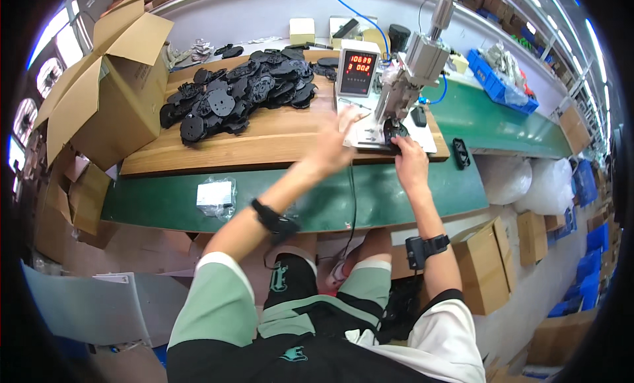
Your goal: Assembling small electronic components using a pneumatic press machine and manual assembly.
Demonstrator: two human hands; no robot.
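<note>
A bench press (400,92) with a grey metal head stands on a white base plate (422,142). Under its head sits a round black plastic part (394,130), partly hidden by the tool and my fingers. The fingers of my right hand (412,161) are closed on the near edge of that part. Just left of the press, my left hand (330,148) is smeared by motion, so its fingers cannot be read. A white control box (357,71) with a red lit display stands behind my left hand.
Black plastic parts (251,89) lie heaped on the wooden board (277,148), beside an open carton (125,85). A clear bag with a white block (216,195) lies on the green bench (304,198). A small black case (461,153) and a blue crate (492,79) are to the right.
</note>
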